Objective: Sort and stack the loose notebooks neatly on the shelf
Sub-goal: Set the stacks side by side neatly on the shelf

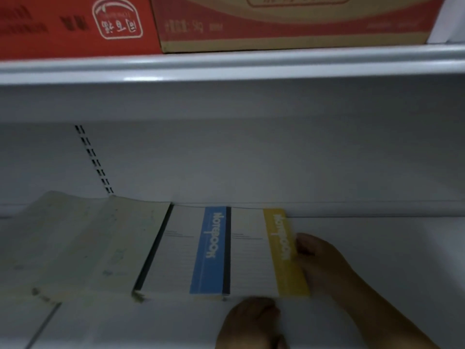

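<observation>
On the white shelf (364, 260) lies a row of notebooks. A white notebook with a yellow band (254, 260) is the rightmost. My right hand (319, 263) presses its fingers against the yellow edge. My left hand (251, 321) touches that notebook's front edge from below. Left of it lies a white notebook with a blue band and dark spine (181, 253), on top of a stack. Further left are cream-coloured notebooks (83, 243), overlapping one another.
The shelf above (226, 64) has a thick white lip and carries a red box (75, 23) and a red-and-tan carton (289, 21). A slotted upright (93, 157) runs down the back wall. Bare shelf lies to the right of my right hand.
</observation>
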A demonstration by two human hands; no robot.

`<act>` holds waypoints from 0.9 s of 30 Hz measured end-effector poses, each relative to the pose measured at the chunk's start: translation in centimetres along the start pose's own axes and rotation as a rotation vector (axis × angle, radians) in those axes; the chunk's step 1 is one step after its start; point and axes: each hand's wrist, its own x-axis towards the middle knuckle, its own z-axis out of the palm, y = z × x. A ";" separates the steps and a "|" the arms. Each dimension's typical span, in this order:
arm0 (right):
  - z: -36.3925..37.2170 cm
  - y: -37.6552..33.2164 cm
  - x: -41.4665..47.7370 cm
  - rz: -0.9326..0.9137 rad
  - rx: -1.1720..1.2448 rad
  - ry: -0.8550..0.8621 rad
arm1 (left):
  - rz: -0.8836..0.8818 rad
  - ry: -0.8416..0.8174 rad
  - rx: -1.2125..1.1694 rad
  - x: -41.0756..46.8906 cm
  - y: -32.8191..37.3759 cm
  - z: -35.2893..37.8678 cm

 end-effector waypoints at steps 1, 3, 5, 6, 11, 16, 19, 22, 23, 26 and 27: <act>-0.3 0.0 0.1 0.010 0.078 0.010 | -0.044 -0.116 -0.058 2.7 1.2 -1.7; -0.2 -0.1 0.0 0.018 0.160 -0.043 | 0.008 -0.142 -0.093 4.1 2.4 -4.9; 0.6 0.0 -0.1 0.026 0.073 -0.071 | 0.018 -0.076 -0.014 3.7 1.6 -3.5; 1.1 0.0 -0.4 0.027 -0.023 -0.066 | -0.006 -0.134 -0.051 3.6 1.2 -3.4; 2.3 0.1 -1.3 -0.036 -0.251 0.037 | 0.128 -0.031 -0.051 3.1 0.6 -2.7; 2.5 1.1 -1.1 -0.090 -0.287 0.067 | 0.130 -0.017 -0.024 3.0 0.8 -2.8; 2.4 1.4 -1.0 -0.105 -0.289 0.053 | 0.096 -0.058 0.049 3.1 1.8 -3.4; 2.5 1.3 -1.0 -0.100 -0.334 0.063 | 0.055 -0.168 0.023 3.1 2.6 -4.2; 2.6 1.1 -1.4 -0.090 -0.342 0.059 | 0.048 -0.204 -0.009 3.1 2.6 -4.7; 2.5 0.8 -1.6 -0.054 -0.318 0.027 | 0.086 -0.374 -0.061 2.8 1.5 -7.1; 2.4 0.5 -1.6 -0.037 -0.323 0.018 | 0.139 -0.475 -0.055 2.5 0.7 -8.2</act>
